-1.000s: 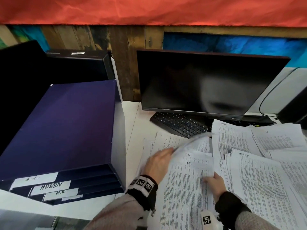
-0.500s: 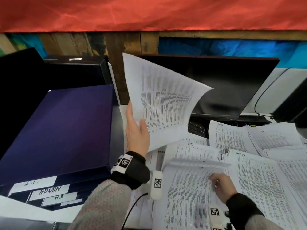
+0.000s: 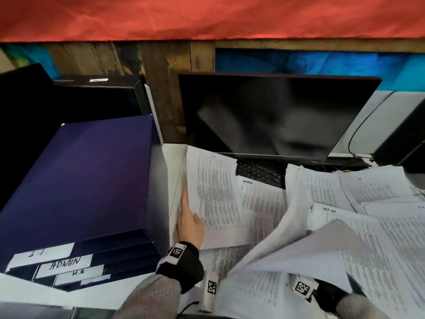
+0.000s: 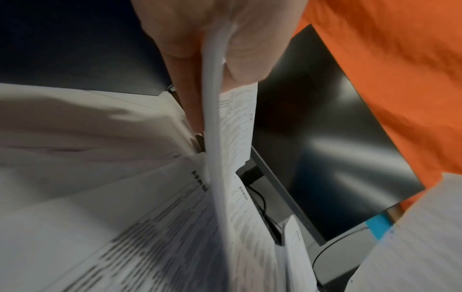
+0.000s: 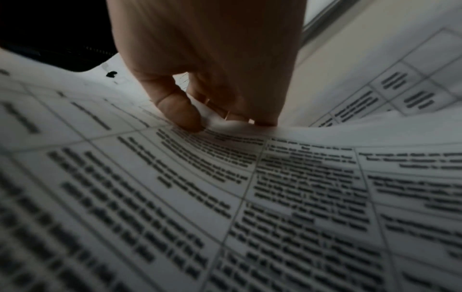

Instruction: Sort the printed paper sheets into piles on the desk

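Left hand (image 3: 189, 224) pinches the left edge of a printed sheet (image 3: 213, 196), thumb on the printed face, fingers behind; the left wrist view shows the same pinch with the paper edge running between thumb and fingers (image 4: 190, 83). This sheet lies tilted over the left side of the desk (image 3: 171, 157), just beside the dark purple tray stack (image 3: 80, 176), its far edge near the keyboard (image 3: 257, 171). Right hand (image 5: 212, 79) is hidden in the head view behind a lifted, curling sheet (image 3: 287, 245); the right wrist view shows thumb and fingers pinching that sheet at its edge. Under and around it, loose printed sheets (image 3: 368, 238) overlap across the right side of the desk, one marked ADMIN (image 3: 262, 199) lying in front of the keyboard. Tray stack carries labels (image 3: 66, 264) reading I.T., ADMIN, H.R. A dark monitor (image 3: 271, 116) stands behind the papers.
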{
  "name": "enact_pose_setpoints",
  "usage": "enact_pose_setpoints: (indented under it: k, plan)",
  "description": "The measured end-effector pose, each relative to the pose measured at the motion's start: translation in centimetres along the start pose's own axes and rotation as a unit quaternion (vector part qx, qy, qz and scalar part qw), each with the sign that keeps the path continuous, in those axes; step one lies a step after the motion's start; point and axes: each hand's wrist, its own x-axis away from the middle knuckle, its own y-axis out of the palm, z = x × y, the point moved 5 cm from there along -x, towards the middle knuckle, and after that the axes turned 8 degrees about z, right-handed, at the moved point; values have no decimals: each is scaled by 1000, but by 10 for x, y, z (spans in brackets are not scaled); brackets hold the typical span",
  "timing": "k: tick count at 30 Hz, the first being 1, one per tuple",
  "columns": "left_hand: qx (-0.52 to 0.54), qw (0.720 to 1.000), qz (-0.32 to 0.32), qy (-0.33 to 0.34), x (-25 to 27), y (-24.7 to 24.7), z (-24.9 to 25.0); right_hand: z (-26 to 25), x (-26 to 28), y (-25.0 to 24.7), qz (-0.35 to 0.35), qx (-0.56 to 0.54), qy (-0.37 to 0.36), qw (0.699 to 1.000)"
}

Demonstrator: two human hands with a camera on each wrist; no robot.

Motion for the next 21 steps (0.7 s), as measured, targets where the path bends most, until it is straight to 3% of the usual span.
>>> enact_pose_setpoints:
  k: [1, 2, 3, 4, 7, 10, 15, 18, 21]
  plan:
    - [-4, 1000, -19, 3, 5, 1, -3, 7, 21, 21, -182, -83, 105, 974]
    - [-1, 999, -53, 3, 7, 6, -11, 4, 34, 13, -239, -66, 81, 965]
    - [1, 997, -83, -2, 10, 9, -20, 1, 33, 12, -237, -63, 43, 968]
    - [6, 994, -112, -8, 12, 14, -28, -4, 33, 5, -282, -103, 30, 953]
    - [31, 978, -205, -21, 28, 28, -39, -15, 49, -2, -299, -143, 60, 942]
    - [68, 958, -277, -32, 45, 35, -41, -15, 62, 9, -301, -67, 8, 951]
    - [62, 936, -309, -155, 49, 38, -41, -10, 77, 24, -324, 10, -43, 945]
    - [21, 939, -325, -109, 48, 47, -43, -2, 73, 35, -341, 48, -56, 937]
    - [43, 941, -331, -58, 45, 50, -34, 4, 49, 37, -289, 19, -57, 955]
